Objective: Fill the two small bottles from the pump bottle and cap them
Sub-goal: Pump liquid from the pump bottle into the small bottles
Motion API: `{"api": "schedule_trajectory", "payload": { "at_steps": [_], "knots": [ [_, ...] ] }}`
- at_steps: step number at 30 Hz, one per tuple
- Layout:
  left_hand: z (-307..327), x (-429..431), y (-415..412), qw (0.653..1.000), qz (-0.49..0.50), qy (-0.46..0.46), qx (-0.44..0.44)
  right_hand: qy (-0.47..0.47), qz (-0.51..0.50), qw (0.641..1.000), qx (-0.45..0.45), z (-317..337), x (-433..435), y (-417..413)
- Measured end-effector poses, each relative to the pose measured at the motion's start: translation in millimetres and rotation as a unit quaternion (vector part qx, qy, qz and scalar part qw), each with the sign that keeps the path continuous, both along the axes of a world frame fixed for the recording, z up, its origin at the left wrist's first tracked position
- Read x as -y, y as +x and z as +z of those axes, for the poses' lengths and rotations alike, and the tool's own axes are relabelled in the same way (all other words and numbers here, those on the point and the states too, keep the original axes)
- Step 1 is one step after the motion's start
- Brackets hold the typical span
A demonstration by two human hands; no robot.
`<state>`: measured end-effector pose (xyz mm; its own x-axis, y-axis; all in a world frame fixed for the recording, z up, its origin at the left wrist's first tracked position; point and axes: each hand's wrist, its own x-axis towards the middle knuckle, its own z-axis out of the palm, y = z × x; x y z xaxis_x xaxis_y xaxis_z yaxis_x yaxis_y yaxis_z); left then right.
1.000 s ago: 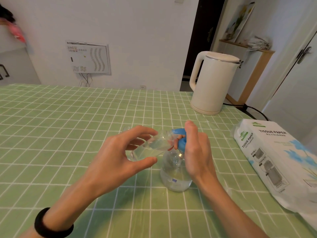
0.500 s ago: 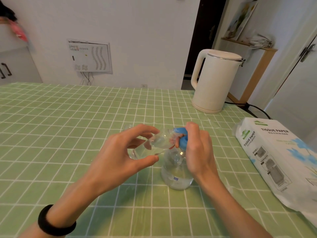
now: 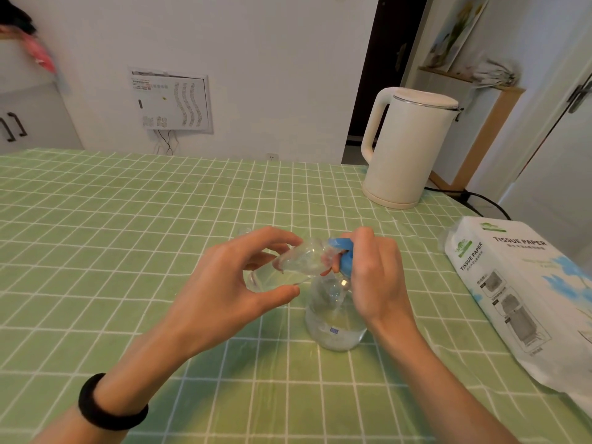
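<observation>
A clear pump bottle point(image 3: 333, 318) with a blue pump head point(image 3: 343, 256) stands on the green checked tablecloth point(image 3: 128, 245). My right hand point(image 3: 373, 277) is curled over the pump head. A small clear bottle point(image 3: 301, 259) is pinched between thumb and fingers of my left hand point(image 3: 224, 293), tilted on its side with its mouth against the blue nozzle. Behind my left hand another clear object point(image 3: 245, 232) barely shows; what it is stays unclear.
A white electric kettle point(image 3: 407, 145) stands at the back right, its black cord point(image 3: 480, 200) trailing off the table edge. A pack of tissue paper point(image 3: 528, 302) lies at the right. A black band is around my left wrist point(image 3: 112, 405).
The hands and bottles keep the same pose. The view has shifted slightly.
</observation>
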<state>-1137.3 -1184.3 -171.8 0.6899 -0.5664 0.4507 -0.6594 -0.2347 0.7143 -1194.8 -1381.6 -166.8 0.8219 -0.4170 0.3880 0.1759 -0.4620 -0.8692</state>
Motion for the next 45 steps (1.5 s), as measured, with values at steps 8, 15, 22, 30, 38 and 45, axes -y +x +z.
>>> {"api": "schedule_trajectory", "payload": {
  "at_steps": [8,15,22,30,38,45],
  "knots": [
    [0.0,1.9,0.5,1.000,-0.005,-0.019,-0.013,0.025,-0.005,1.000,-0.013,-7.1,1.2,-0.8],
    [0.0,1.2,0.8,1.000,-0.003,-0.013,-0.008,0.029,0.014,0.999,0.012,-2.3,0.7,0.6],
    [0.2,1.1,-0.4,1.000,0.003,-0.006,-0.005,0.020,0.007,1.000,0.016,-6.1,1.2,-0.7],
    [1.3,0.9,-0.5,1.000,0.000,-0.014,-0.010,0.031,0.004,0.999,0.009,-6.2,0.1,-1.1],
    [0.9,0.2,-0.6,1.000,0.005,0.000,-0.002,0.019,0.008,0.999,0.038,-5.3,0.3,-0.6],
    [0.7,2.2,-1.1,1.000,-0.002,-0.014,-0.014,0.029,0.009,0.999,0.013,-9.1,0.4,-0.6]
  ]
}}
